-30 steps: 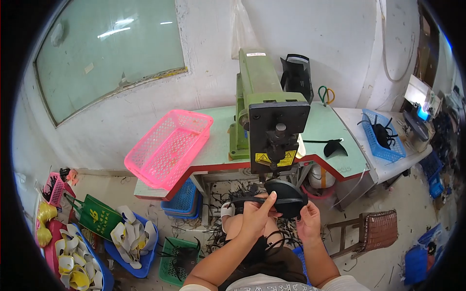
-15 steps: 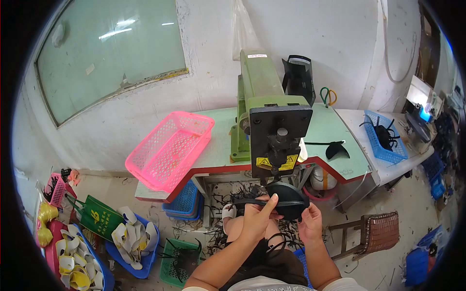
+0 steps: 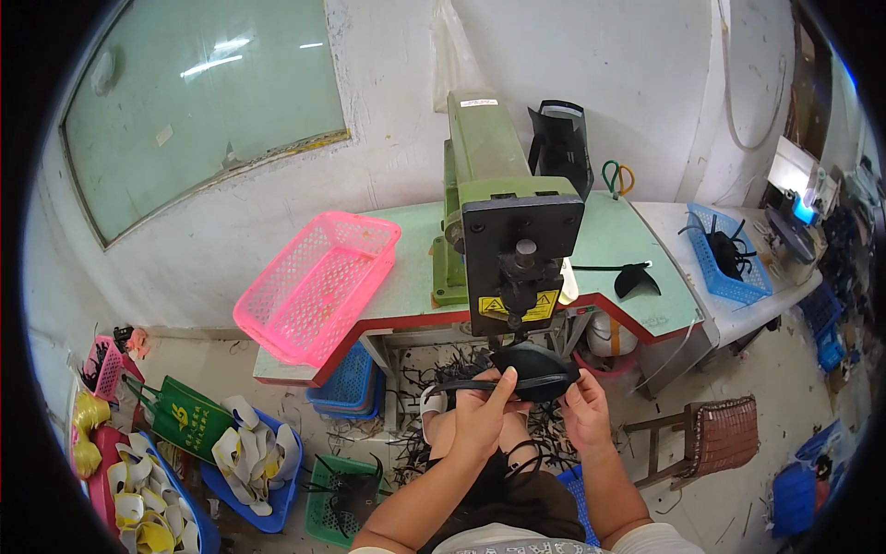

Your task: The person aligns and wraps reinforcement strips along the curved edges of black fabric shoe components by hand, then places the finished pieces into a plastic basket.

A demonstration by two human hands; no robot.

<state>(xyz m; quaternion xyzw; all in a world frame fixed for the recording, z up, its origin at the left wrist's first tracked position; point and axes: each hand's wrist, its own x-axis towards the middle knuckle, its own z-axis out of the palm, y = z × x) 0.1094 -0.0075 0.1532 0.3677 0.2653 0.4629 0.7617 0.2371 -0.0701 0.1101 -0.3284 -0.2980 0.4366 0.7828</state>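
Observation:
A black cupped piece with a long strap (image 3: 533,366), looking like a sandal's heel part, is held just below the head of the green press machine (image 3: 521,235). My left hand (image 3: 484,411) is closed on its left side, thumb on top, with the strap running out to the left past my fingers. At the piece's right end, my right hand (image 3: 586,414) has its fingertips closed on the edge. The fingers beneath are partly hidden. A similar black piece with a strap (image 3: 637,280) lies on the green table (image 3: 604,231), right of the machine.
A pink basket (image 3: 318,286) stands on the table's left. Scissors (image 3: 617,178) lie at the back. A blue basket (image 3: 729,254) of black straps is at the right. On the floor are a wooden stool (image 3: 720,441), a green basket (image 3: 343,499) and blue bins of white pieces (image 3: 254,462).
The black piece has tilted, so its top side shows flatter and its lower edge less. My hands stay on it. The whole view has shifted slightly.

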